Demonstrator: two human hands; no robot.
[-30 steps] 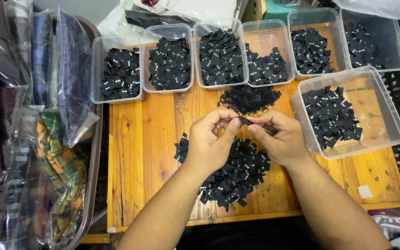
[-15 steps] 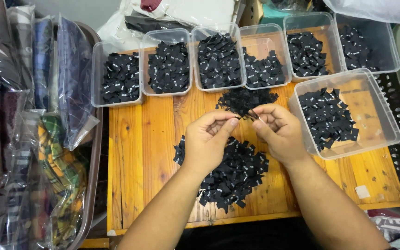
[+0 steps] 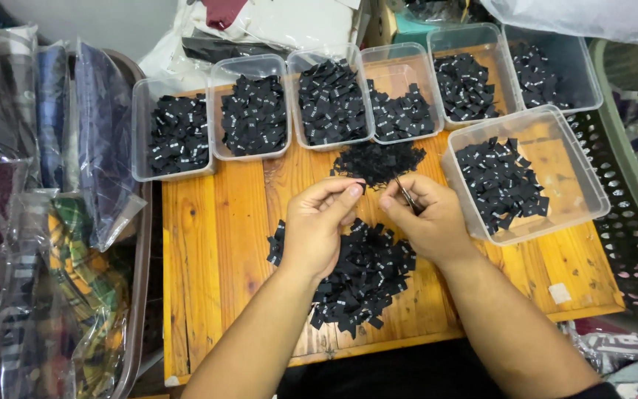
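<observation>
- The wooden counter (image 3: 215, 244) is hemmed at its far edge by a row of six clear plastic tubs (image 3: 254, 107), each filled with small black fabric labels.
- A larger clear tub (image 3: 574, 174) is set at the right edge, partly overhanging it, with a perforated basket (image 3: 633, 236) just beside it.
- The left edge is bordered by a brown tray stacked with bagged folded fabrics (image 3: 53, 222).
- Bare wood is left mainly along the left strip of the counter and near the front right corner, where a small white scrap (image 3: 559, 293) lies.
- A loose heap of black labels (image 3: 359, 277) is spread at the centre front, under both wrists; a smaller pile (image 3: 378, 159) lies just ahead of the hands.
- The left hand (image 3: 315, 229) is curled almost closed, thumb and forefinger pinched on a small black label (image 3: 364, 188).
- The right hand (image 3: 430, 218) is closed round a thin dark tool (image 3: 407, 198), probably small snips; its tip is pointed toward the pinched label.
- The two hands are held close together, above the heap, fingertips nearly meeting.
</observation>
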